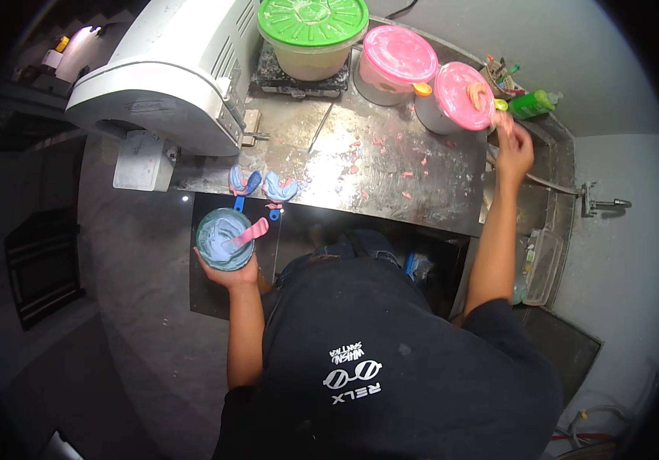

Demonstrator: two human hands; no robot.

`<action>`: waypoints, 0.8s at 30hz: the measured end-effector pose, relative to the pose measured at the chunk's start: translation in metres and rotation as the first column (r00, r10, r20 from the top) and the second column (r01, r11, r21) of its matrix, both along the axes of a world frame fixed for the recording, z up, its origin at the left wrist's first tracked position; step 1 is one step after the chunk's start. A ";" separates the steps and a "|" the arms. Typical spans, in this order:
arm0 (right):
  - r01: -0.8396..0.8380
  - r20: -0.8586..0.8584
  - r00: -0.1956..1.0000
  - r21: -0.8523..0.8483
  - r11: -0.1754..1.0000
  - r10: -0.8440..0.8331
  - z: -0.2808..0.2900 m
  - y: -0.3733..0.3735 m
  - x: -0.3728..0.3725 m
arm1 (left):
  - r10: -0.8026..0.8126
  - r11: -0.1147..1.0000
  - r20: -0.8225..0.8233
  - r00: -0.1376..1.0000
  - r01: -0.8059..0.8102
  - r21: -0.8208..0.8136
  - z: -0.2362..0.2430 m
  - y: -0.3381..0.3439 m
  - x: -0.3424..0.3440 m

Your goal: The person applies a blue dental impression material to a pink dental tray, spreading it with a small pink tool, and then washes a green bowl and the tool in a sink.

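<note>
My left hand (228, 270) cups a translucent bowl (205, 234) of pale blue paste, with a pink spatula (257, 230) resting in it. Two dental impression trays filled with blue and pink material (245, 181) (280, 189) lie at the steel counter's front edge, just beyond the bowl. My right hand (515, 153) is raised beside the right-hand pink-lidded tub (452, 113), fingers curled at a pinkish bit that I cannot make out clearly. A lump of pink material (476, 96) sits on that lid.
A white machine (149, 84) stands left, beside a green-lidded tub (312, 57) and another pink-lidded tub (398, 61). A thin metal tool (322, 126) and pink scraps lie on the steel counter (391, 169). At right are a green bottle (530, 105), sink (544, 207) and faucet (601, 201).
</note>
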State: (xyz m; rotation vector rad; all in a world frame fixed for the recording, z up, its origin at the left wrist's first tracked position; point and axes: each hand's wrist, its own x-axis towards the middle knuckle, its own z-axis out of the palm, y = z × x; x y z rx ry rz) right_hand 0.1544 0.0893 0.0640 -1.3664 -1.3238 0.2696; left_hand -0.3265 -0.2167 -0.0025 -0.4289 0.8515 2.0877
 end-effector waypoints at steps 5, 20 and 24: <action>-0.034 0.543 0.840 0.025 0.999 0.015 0.032 0.061 -0.042 | -0.043 0.999 0.017 0.999 0.042 0.032 0.015 0.011 0.005; -0.012 0.578 0.792 0.340 0.940 -0.199 0.026 0.003 -0.094 | -0.032 0.999 -0.007 0.999 0.033 0.024 0.005 -0.001 0.009; -0.425 0.512 0.743 -0.137 0.895 0.431 -0.023 -0.035 -0.140 | -0.035 0.999 0.002 0.999 0.035 0.003 0.004 -0.003 0.013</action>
